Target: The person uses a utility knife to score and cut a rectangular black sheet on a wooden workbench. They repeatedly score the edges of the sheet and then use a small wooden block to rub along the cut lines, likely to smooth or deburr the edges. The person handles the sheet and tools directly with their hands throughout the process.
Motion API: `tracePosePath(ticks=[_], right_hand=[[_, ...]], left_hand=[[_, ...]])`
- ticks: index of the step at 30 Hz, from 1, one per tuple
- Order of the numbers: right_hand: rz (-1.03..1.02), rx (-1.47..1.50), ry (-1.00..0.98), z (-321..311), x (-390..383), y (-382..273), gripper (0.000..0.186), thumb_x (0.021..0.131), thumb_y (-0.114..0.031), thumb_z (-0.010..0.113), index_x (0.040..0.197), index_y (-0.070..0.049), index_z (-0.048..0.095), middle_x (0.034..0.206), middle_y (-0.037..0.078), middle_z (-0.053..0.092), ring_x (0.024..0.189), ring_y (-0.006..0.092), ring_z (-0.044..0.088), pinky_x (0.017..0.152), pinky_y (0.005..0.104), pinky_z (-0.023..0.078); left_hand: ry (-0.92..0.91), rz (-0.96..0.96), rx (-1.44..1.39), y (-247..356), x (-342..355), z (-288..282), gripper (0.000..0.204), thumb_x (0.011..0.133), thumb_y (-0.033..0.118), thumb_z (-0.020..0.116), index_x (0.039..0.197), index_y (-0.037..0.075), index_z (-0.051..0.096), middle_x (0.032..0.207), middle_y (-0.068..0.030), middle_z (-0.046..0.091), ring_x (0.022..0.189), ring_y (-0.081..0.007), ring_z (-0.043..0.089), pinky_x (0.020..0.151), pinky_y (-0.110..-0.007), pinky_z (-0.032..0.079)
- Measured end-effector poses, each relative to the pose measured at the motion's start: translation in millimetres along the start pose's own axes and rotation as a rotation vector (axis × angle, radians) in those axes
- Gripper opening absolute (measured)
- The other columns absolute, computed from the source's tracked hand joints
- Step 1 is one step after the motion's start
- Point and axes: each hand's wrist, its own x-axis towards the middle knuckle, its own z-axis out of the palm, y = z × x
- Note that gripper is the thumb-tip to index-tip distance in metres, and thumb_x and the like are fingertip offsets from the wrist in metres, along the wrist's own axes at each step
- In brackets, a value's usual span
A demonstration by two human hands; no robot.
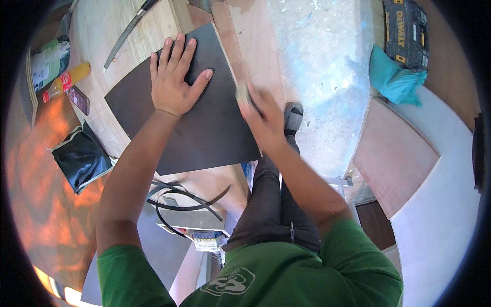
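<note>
A dark grey flat panel (pixel 209 133) lies tilted across the wooden worktop, with a pale cut edge along its right side. My left hand (pixel 176 84) rests flat on its upper part, fingers stretched and thumb apart. At the panel's right edge, my right hand (pixel 267 120) is closed around a small pale block (pixel 242 94) that touches the edge. Motion blurs this hand and the block, so the block's exact kind is unclear. Above the panel lies a long narrow metal blade with a black handle (pixel 125 38).
Curled black strips (pixel 192 205) lie below the panel. To the left are an orange drink bottle (pixel 69 82), a phone (pixel 79 100) and a black open bag (pixel 82 158). On the right are a black tool case (pixel 406 33), a teal bag (pixel 394 77) and a pinkish board (pixel 391 156).
</note>
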Motion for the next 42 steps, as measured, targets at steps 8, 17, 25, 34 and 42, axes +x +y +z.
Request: tracePosePath(ticks=[8,17,25,34,42], right_hand=[[-0.214,-0.024,0.151,32.5,145.0,-8.8,0.045,0.094,-0.026,0.074,0.124,0.006,0.068,0.114,0.022,0.069,0.104,0.0319,0.068,0.095,0.0372,0.051],[0.109,-0.169,-0.069,-32.3,-94.6,1.2,0.052,0.096,-0.021,0.070,0.140,0.004,0.059,0.122,0.023,0.063,0.112,0.0337,0.063,0.098,0.0372,0.048],[0.494,-0.057,0.089,-117.7,-176.7,23.7,0.047,0.098,-0.018,0.071,0.139,0.002,0.060,0.096,0.005,0.059,0.091,0.0123,0.056,0.085,0.0257,0.046],[0.711,0.013,0.244,-204.3,-196.4,7.8,0.053,0.101,-0.024,0.068,0.143,0.006,0.056,0.107,0.004,0.065,0.098,0.0117,0.059,0.090,0.0265,0.046],[0.734,0.113,0.338,-203.3,-191.4,1.0,0.056,0.102,-0.032,0.067,0.146,0.000,0.055,0.116,0.008,0.068,0.095,0.0144,0.065,0.084,0.0303,0.055]], left_hand=[[0.010,0.022,-0.011,4.8,10.3,3.6,0.072,0.091,0.047,0.069,0.153,0.015,0.050,0.162,-0.0113,0.043,0.151,-0.0348,0.035,0.122,-0.059,0.019],[0.011,-0.024,0.007,-1.3,-1.5,4.9,0.069,0.094,0.048,0.066,0.153,0.016,0.050,0.163,-0.0093,0.042,0.153,-0.0325,0.033,0.124,-0.058,0.016],[0.051,0.065,0.029,-3.5,2.5,6.9,0.056,0.102,0.037,0.056,0.153,0.014,0.050,0.162,-0.0114,0.043,0.152,-0.0334,0.034,0.124,-0.054,0.019],[-0.060,0.435,0.109,35.9,41.1,-4.2,0.041,0.100,0.025,0.054,0.138,0.010,0.061,0.160,-0.0127,0.043,0.148,-0.0351,0.037,0.122,-0.054,0.026],[-0.418,0.509,0.031,127.6,-51.5,11.1,0.044,0.091,0.030,0.062,0.130,0.011,0.066,0.163,-0.0105,0.040,0.153,-0.0300,0.032,0.124,-0.059,0.018]])
